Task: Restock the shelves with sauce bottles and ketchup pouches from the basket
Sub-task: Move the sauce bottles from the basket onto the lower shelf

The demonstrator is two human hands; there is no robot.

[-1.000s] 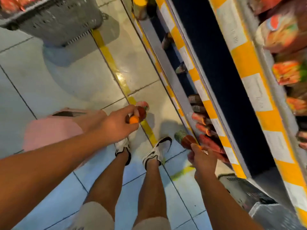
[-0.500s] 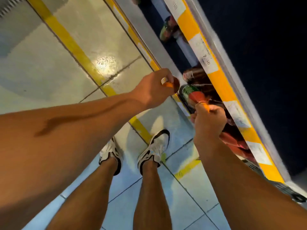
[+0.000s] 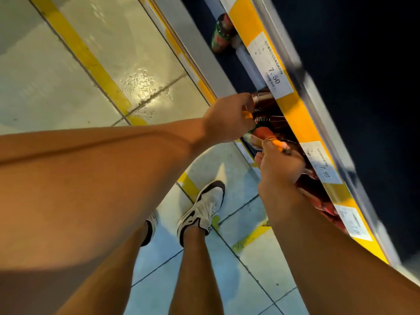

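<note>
My left hand [image 3: 229, 118] grips a sauce bottle by its orange cap [image 3: 247, 115], and the bottle's body is mostly hidden behind the hand at the shelf's edge. My right hand [image 3: 280, 165] grips a second red sauce bottle [image 3: 261, 134] with a green-banded label, fingers curled round its orange cap end. Both bottles are at the mouth of the low shelf, beside dark sauce bottles [image 3: 264, 98] standing there. More red bottles [image 3: 318, 192] line the shelf to the right of my right hand. The basket is out of view.
The shelf's yellow-and-white price strip [image 3: 293, 105] runs diagonally above the bottles. A green-and-red pouch [image 3: 221, 34] lies further along the shelf. Yellow floor tape [image 3: 86, 57] crosses the tiled floor. My legs and white shoes [image 3: 204, 205] stand below the hands.
Both hands have carried their bottles from over the floor up to the shelf opening. The view has tilted closer to the shelf, and the grey baskets have left view.
</note>
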